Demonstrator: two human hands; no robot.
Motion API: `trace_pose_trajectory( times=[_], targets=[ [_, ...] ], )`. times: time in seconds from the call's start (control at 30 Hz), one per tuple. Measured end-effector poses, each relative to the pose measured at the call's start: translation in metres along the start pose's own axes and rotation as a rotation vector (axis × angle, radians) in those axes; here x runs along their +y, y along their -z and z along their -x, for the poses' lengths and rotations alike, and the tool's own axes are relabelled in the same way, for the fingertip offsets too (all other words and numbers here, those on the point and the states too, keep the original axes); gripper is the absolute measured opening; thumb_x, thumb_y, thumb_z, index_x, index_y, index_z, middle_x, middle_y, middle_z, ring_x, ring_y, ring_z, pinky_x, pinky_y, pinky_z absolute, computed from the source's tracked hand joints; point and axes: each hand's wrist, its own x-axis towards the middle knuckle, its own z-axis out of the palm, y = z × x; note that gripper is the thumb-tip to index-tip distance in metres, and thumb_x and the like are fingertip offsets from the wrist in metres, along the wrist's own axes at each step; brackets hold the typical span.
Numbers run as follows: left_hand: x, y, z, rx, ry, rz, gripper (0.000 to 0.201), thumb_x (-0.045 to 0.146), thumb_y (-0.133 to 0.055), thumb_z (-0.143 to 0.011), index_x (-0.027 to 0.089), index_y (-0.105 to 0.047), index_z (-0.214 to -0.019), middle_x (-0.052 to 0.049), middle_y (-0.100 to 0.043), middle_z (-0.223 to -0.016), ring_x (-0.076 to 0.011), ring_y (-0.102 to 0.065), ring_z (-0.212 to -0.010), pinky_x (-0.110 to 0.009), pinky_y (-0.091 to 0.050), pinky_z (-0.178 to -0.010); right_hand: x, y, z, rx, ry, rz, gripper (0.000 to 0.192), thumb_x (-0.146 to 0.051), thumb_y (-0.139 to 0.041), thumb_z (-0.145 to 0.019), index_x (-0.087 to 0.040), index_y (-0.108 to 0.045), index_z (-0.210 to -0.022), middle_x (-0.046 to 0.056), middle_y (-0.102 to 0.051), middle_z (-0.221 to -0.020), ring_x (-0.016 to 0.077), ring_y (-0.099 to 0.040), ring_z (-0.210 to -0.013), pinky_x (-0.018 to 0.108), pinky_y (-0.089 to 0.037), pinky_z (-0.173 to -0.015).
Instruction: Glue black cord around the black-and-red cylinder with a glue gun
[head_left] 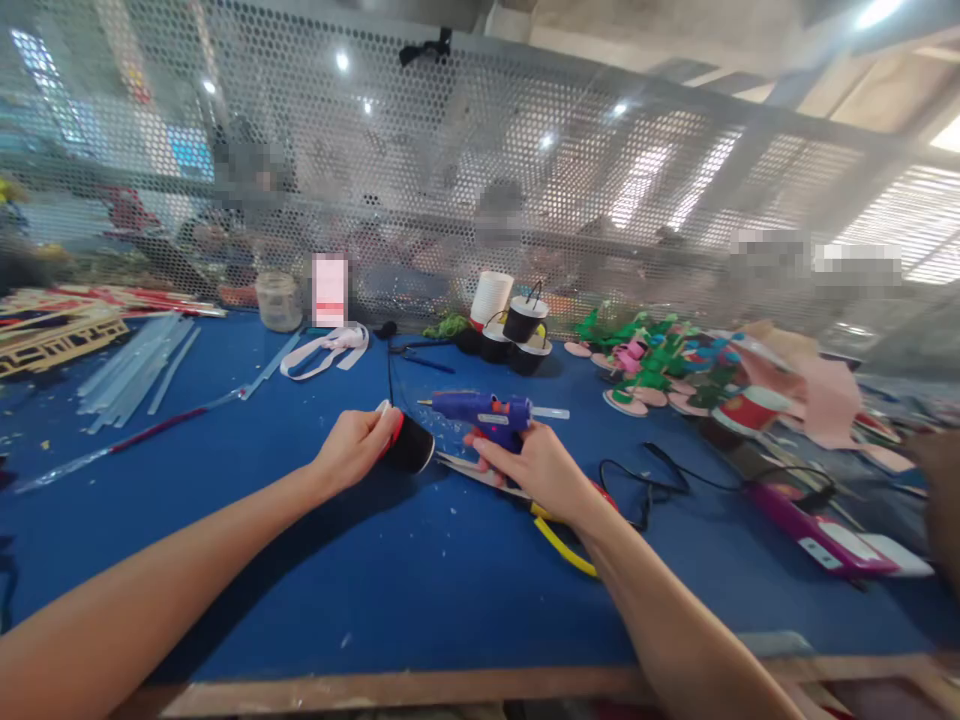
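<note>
Reaching forward over the blue desk [315, 590], the left hand [352, 445] has its grip clamped on a small black cup [410, 445] lying on its side. Just beside it, the right hand [536, 465] grips a blue glue gun [484, 412], nozzle pointing left toward the cup. Bare desk lies open toward the near edge; clutter lines the mesh screen [480, 180].

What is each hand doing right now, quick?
Left hand: closed around a small black cup lying on its side on the blue table.
Right hand: closed on the blue glue gun, nozzle pointing toward the cup.
</note>
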Motion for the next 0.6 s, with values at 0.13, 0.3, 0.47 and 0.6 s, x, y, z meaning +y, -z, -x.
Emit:
trace_pose_trajectory(
  times=[0.13, 0.3, 0.47, 0.6],
  targets=[
    [-0.004, 0.001, -0.003, 0.027, 0.027, -0.007, 0.043, 0.047, -0.031, -0.074, 0.017, -0.026, -0.043, 0.005, -0.023, -0.043, -0.0066, -0.021, -0.042, -0.022, -0.016, -0.042, -0.002, -0.007, 0.007, -0.001, -0.054, 0.102, 0.022, -0.037, -0.051, -0.069, -0.015, -0.053, -0.068, -0.003, -0.05, -0.043, 0.0076, -0.045, -0.033, 0.019, -0.039, -0.034],
    [-0.005, 0.0, -0.004, 0.013, 0.018, -0.005, 0.043, 0.046, -0.028, -0.075, 0.017, -0.025, -0.044, 0.005, -0.022, -0.043, -0.0069, -0.021, -0.042, -0.021, -0.016, -0.042, -0.006, -0.014, 0.011, 0.034, -0.04, 0.173, 0.021, -0.037, -0.05, -0.069, -0.016, -0.053, -0.068, -0.004, -0.047, -0.04, 0.0085, -0.045, -0.032, 0.019, -0.037, -0.032],
    [-0.004, -0.002, -0.004, 0.024, 0.003, -0.039, 0.043, 0.046, -0.027, -0.076, 0.017, -0.024, -0.044, 0.004, -0.021, -0.044, -0.007, -0.021, -0.043, -0.021, -0.015, -0.042, -0.005, -0.018, 0.01, 0.056, 0.0, 0.237, 0.022, -0.036, -0.049, -0.07, -0.016, -0.051, -0.062, -0.003, -0.047, -0.04, 0.0096, -0.047, -0.033, 0.02, -0.039, -0.034],
    [-0.003, -0.002, -0.005, 0.023, -0.003, -0.077, 0.043, 0.046, -0.026, -0.076, 0.017, -0.023, -0.045, 0.004, -0.021, -0.044, -0.007, -0.021, -0.043, -0.021, -0.015, -0.041, -0.005, -0.02, 0.011, 0.066, 0.061, 0.308, 0.023, -0.034, -0.047, -0.072, -0.017, -0.049, -0.058, -0.003, -0.047, -0.039, 0.01, -0.046, -0.033, 0.02, -0.038, -0.035]
  ],
)
